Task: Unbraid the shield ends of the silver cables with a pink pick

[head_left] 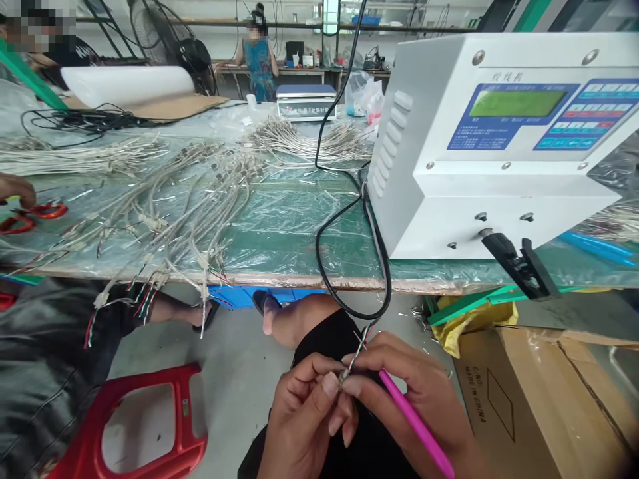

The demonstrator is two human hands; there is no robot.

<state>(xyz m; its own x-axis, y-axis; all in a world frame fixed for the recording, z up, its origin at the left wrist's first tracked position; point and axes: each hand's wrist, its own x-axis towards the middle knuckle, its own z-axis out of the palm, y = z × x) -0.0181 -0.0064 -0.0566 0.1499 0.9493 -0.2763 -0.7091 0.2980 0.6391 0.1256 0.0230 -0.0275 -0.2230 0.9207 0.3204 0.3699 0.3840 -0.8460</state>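
Observation:
Above the lap, my left hand [313,406] pinches the sheathed end of a cable, of which little shows. My right hand [409,392] is closed beside it, its fingertips on the thin coloured wires [357,356] that fan out of the cable end. A pink tool [417,426] lies along my right palm, tucked between thumb and fingers. On the table's left half are bundles of grey cables [200,179], some with stripped coloured ends hanging over the edge. More white cables [309,140] lie farther back.
A white machine [449,193] with a black clamp [519,263] stands on the right of the table [279,233]. A black cord [319,259] loops over the edge. Orange-handled scissors [47,211] lie by another person's hand at left. Below are a red stool [192,426] and a cardboard box [529,399].

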